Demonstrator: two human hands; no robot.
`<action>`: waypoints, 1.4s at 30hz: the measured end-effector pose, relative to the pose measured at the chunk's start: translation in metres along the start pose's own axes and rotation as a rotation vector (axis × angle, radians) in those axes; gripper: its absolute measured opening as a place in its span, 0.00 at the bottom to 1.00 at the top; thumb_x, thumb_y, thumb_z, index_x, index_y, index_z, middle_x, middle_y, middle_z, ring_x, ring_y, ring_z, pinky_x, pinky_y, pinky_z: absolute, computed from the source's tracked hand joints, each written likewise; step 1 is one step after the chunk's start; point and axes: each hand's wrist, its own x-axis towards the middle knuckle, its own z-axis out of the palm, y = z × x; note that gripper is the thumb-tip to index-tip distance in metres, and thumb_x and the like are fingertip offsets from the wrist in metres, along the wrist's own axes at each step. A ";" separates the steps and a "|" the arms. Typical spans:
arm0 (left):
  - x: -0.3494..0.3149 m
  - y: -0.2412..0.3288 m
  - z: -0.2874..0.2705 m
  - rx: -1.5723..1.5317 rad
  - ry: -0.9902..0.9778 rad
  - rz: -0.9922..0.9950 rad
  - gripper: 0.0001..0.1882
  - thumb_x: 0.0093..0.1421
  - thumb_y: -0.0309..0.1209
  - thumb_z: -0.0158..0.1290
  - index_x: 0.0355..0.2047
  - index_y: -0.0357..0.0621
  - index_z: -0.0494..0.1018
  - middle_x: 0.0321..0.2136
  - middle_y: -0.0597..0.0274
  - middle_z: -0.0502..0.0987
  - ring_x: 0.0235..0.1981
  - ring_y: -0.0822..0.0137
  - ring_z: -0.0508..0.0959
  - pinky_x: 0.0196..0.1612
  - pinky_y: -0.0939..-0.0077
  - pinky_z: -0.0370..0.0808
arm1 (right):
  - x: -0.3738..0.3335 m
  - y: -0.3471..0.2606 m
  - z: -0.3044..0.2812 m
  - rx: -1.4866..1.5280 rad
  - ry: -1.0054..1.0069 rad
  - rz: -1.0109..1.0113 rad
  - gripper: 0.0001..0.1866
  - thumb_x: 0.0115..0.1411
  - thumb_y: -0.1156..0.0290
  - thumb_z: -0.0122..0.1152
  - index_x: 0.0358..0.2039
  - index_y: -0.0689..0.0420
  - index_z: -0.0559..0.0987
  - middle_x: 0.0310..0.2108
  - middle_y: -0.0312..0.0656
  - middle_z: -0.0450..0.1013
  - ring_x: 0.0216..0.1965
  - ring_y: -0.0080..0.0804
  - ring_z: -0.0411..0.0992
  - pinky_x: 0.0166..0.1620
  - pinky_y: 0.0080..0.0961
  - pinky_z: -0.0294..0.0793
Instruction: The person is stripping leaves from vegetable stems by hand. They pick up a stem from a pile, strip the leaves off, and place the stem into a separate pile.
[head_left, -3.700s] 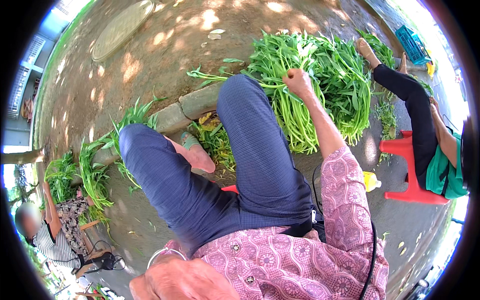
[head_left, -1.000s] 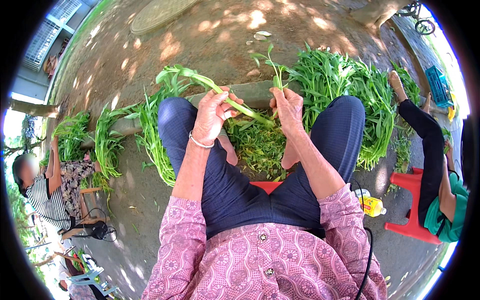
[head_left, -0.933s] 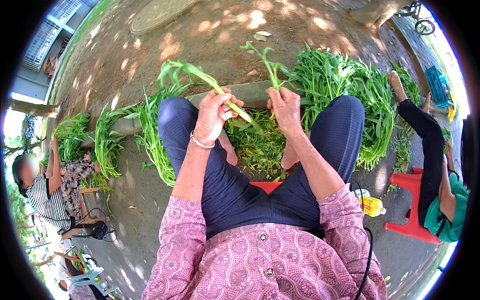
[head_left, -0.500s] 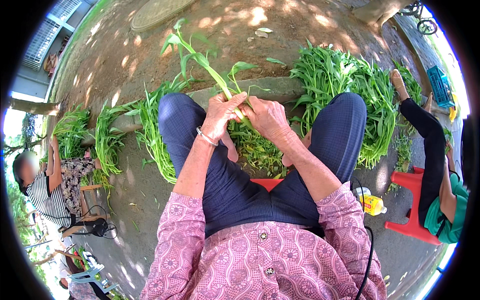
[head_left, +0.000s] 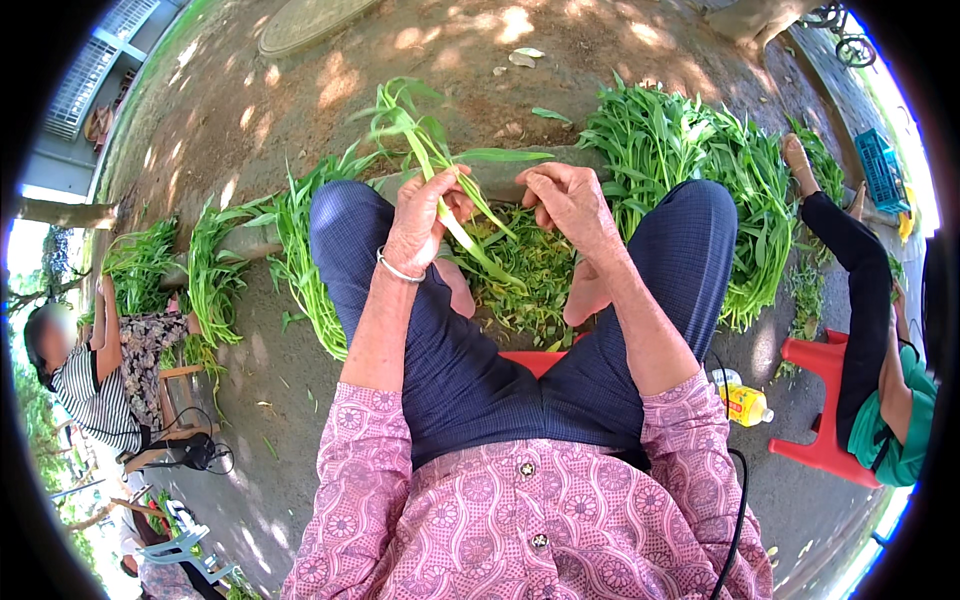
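My left hand (head_left: 425, 220) is closed round a few pale green water spinach stalks (head_left: 461, 235). Their leaves stick up past the fingers, and the cut ends slant down between my knees. To the right, apart from the stalks, my right hand (head_left: 570, 205) has its fingers curled in and the thumb pressed to them. Whether anything small is inside it is hidden. Below both hands, a heap of torn leaves and trimmings (head_left: 515, 285) covers the ground between my feet. One long leaf (head_left: 505, 155) reaches sideways from the stalks towards the right hand.
A large pile of water spinach (head_left: 690, 170) lies beyond my right knee; a smaller bunch (head_left: 310, 270) is by my left. Yellow bottle (head_left: 745, 406) and red stool (head_left: 825, 410) stand right. A striped-shirt person (head_left: 105, 380) sits left, a green-shirt person (head_left: 900, 430) right.
My hands have moved apart. The right hand has come off the stalks and shifted right; the left keeps hold of them, their leafy tops now lower and leaning less far out.
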 end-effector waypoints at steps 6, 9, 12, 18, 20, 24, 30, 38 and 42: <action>0.000 -0.001 0.000 -0.031 -0.045 0.005 0.14 0.63 0.33 0.50 0.39 0.33 0.73 0.28 0.59 0.76 0.21 0.72 0.72 0.26 0.78 0.70 | -0.005 -0.002 0.014 -0.023 -0.159 -0.008 0.15 0.61 0.65 0.54 0.32 0.66 0.80 0.19 0.35 0.72 0.17 0.16 0.66 0.21 0.17 0.66; 0.001 -0.002 0.000 -0.026 -0.021 -0.008 0.15 0.63 0.35 0.51 0.39 0.33 0.73 0.28 0.60 0.76 0.22 0.72 0.72 0.27 0.78 0.70 | -0.006 -0.005 0.021 -0.089 -0.198 -0.019 0.15 0.58 0.65 0.57 0.25 0.67 0.78 0.14 0.35 0.69 0.15 0.19 0.66 0.20 0.21 0.66; 0.002 -0.003 0.001 -0.007 0.001 -0.036 0.16 0.63 0.38 0.51 0.40 0.34 0.73 0.28 0.61 0.75 0.22 0.73 0.73 0.28 0.78 0.70 | -0.005 0.000 0.025 -0.035 -0.236 0.015 0.15 0.58 0.64 0.57 0.26 0.67 0.78 0.13 0.36 0.69 0.15 0.19 0.66 0.20 0.22 0.65; -0.002 0.002 0.014 -0.048 -0.001 -0.062 0.16 0.63 0.37 0.53 0.42 0.36 0.72 0.31 0.62 0.76 0.23 0.74 0.73 0.29 0.81 0.72 | -0.004 0.005 0.026 -0.087 -0.159 0.016 0.13 0.59 0.65 0.58 0.30 0.64 0.81 0.15 0.32 0.69 0.16 0.16 0.63 0.20 0.18 0.61; -0.001 0.000 0.013 0.004 -0.041 -0.052 0.14 0.62 0.35 0.54 0.42 0.37 0.72 0.31 0.61 0.76 0.24 0.75 0.73 0.29 0.81 0.72 | -0.004 0.007 0.027 -0.125 -0.115 -0.051 0.13 0.56 0.66 0.58 0.29 0.65 0.81 0.16 0.35 0.71 0.16 0.17 0.66 0.20 0.19 0.64; 0.003 0.000 0.003 -0.040 -0.049 -0.076 0.11 0.60 0.32 0.54 0.40 0.39 0.73 0.32 0.59 0.77 0.25 0.76 0.73 0.29 0.82 0.72 | -0.005 0.001 0.029 -0.018 -0.160 -0.004 0.14 0.56 0.66 0.57 0.29 0.65 0.81 0.18 0.37 0.74 0.17 0.18 0.68 0.21 0.19 0.66; 0.009 0.007 -0.012 -0.259 0.081 -0.060 0.10 0.59 0.29 0.53 0.40 0.37 0.71 0.29 0.56 0.77 0.23 0.71 0.70 0.27 0.77 0.68 | -0.005 -0.017 0.002 -0.021 -0.239 0.091 0.13 0.58 0.67 0.55 0.33 0.64 0.81 0.22 0.38 0.76 0.16 0.17 0.66 0.20 0.18 0.66; 0.010 0.006 -0.012 -0.335 0.062 0.022 0.12 0.59 0.25 0.53 0.44 0.38 0.71 0.29 0.61 0.76 0.24 0.72 0.68 0.30 0.78 0.67 | -0.015 0.005 0.017 -0.235 -0.396 0.016 0.16 0.51 0.63 0.60 0.37 0.61 0.81 0.25 0.44 0.78 0.21 0.31 0.73 0.29 0.29 0.72; 0.009 0.006 -0.012 -0.321 0.093 0.052 0.12 0.59 0.26 0.54 0.44 0.39 0.71 0.28 0.62 0.76 0.25 0.71 0.69 0.31 0.77 0.68 | -0.019 -0.002 0.032 -0.397 -0.359 -0.033 0.15 0.48 0.63 0.62 0.31 0.62 0.80 0.23 0.52 0.74 0.29 0.46 0.75 0.36 0.38 0.71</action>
